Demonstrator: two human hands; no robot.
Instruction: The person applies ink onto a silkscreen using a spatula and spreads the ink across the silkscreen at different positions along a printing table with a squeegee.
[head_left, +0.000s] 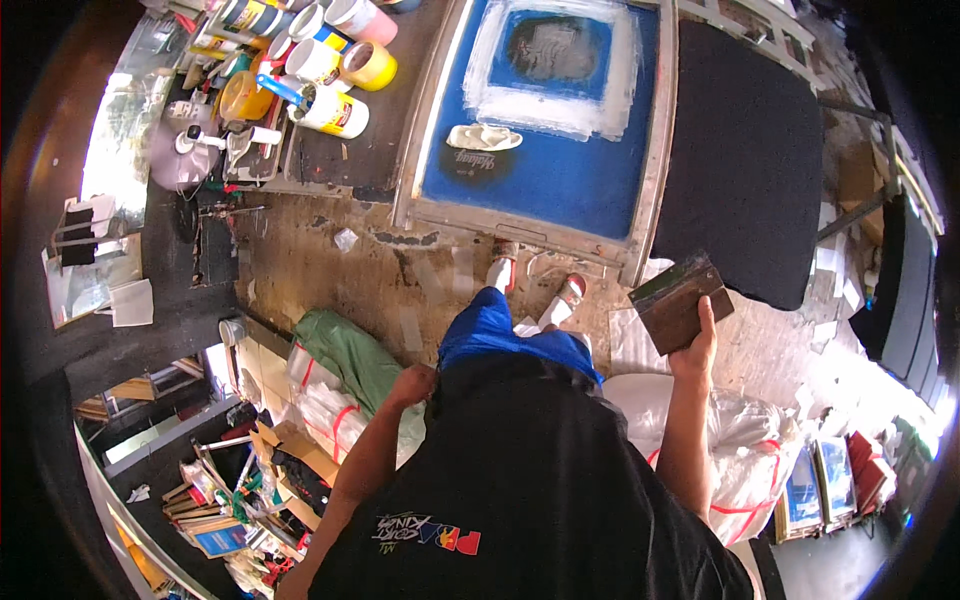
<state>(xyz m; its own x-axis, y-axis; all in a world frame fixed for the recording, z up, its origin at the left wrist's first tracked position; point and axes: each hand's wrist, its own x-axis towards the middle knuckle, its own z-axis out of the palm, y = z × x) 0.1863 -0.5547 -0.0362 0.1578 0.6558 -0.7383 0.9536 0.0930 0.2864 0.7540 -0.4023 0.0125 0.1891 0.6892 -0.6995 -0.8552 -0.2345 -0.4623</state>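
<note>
My right hand (696,350) is closed around a squeegee (680,308), a flat dark brown wooden block, raised to the right of my body with the thumb along its face. At my left hip hangs my left hand (416,383), beside the black shirt; its fingers are mostly hidden. A framed printing screen (590,185) with blue mesh lies in front of me. White smears surround a dark patch on its far part. Nearer, a crumpled white cloth (484,138) rests on the mesh. Both hands are apart from the screen.
Paint tubs (340,112) crowd the table at the far left, one with a blue-handled tool. A black padded board (740,170) adjoins the screen. Wrapped bundles (340,420) lie by my left side, others (750,455) by my right. Frames and boxes (235,500) are piled lower left.
</note>
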